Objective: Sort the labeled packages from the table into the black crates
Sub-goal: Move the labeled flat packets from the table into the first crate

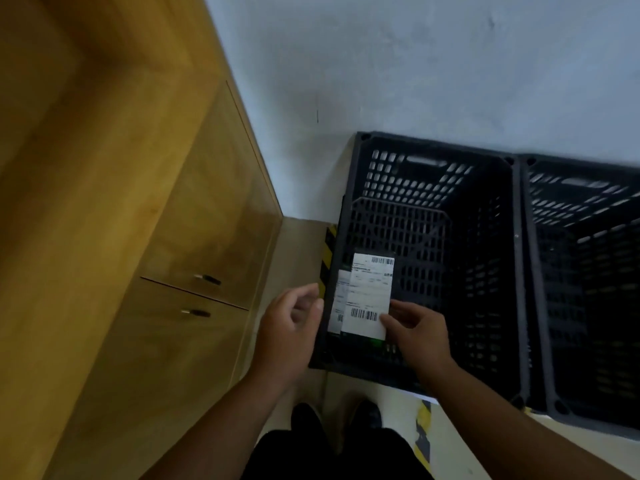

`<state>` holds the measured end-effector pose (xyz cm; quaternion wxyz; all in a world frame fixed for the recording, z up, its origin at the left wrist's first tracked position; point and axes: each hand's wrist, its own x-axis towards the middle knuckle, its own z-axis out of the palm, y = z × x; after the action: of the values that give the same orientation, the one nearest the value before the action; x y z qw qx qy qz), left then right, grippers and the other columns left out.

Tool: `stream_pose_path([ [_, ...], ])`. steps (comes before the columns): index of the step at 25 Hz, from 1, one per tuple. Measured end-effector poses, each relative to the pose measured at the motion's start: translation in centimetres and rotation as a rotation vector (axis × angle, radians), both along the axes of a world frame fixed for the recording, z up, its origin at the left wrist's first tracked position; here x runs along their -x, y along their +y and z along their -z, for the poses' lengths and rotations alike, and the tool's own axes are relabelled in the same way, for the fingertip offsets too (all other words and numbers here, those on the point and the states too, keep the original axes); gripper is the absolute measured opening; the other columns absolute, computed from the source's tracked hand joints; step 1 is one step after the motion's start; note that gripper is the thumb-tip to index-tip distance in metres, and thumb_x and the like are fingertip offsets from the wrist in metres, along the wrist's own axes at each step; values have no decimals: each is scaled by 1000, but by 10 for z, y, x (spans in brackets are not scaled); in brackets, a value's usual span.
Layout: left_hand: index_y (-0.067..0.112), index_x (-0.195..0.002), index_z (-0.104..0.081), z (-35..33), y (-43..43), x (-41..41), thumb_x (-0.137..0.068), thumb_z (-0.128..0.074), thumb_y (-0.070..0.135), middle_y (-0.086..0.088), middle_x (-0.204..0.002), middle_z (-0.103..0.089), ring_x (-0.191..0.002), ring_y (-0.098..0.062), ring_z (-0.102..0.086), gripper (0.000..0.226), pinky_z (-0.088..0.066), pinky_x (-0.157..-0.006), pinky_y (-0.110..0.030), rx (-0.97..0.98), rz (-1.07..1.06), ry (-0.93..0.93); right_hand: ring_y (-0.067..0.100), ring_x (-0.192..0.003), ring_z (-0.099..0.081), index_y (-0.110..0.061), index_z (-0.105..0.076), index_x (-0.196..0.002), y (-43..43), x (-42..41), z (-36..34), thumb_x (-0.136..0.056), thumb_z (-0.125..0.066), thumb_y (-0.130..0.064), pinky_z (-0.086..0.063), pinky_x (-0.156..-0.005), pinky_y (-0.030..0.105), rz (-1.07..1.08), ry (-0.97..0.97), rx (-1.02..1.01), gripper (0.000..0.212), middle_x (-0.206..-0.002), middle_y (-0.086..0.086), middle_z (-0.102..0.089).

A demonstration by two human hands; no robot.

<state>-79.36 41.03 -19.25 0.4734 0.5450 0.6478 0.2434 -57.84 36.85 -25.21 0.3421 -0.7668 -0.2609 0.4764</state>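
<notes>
Currently the right hand (pixel 417 329) pinches the lower right corner of a package (pixel 370 292), with the thumb on its white label and the fingers curled behind. The left hand (pixel 294 327) is relaxed, its fingers loosely curled and holding nothing, just beside the package's left edge. The package sits at the near left corner of a black crate (pixel 485 237); whether it is above or below the rim cannot be told. A second label (pixel 341 296) shows partly behind the first. A second crate (pixel 588 289) stands against the first. A wooden cabinet (pixel 207 220) stands to the left, and striped tape (pixel 327 258) marks the floor beside the crate.
</notes>
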Motion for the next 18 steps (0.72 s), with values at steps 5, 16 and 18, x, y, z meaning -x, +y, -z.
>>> stream_pose_path([
  [5,34,-122,-68,61,10,0,-102,-58,31,20,-118,-63,-99,11,-58,23,-46,-75,-11,38,-43,10,19,-94,-71,-2,-71,-119,11,3,74,-87,-78,-4,-59,-95,41,-64,-45,113,33,-112,13,-76],
  [16,39,-116,-69,87,10,9,-103,-58,26,19,-116,-66,-100,14,-57,21,-46,-76,-14,117,-93,38,18,-110,-69,-10,-68,-126,27,10,113,-88,-76,-3,-56,-100,35,-349,25,259,40,-125,7,-72],
  [18,37,-117,-70,81,8,11,-103,-58,26,18,-117,-66,-101,14,-57,21,-46,-77,-15,121,-88,42,20,-113,-68,-9,-65,-129,28,9,108,-88,-76,-7,-55,-103,39,-376,49,297,42,-129,9,-70],
])
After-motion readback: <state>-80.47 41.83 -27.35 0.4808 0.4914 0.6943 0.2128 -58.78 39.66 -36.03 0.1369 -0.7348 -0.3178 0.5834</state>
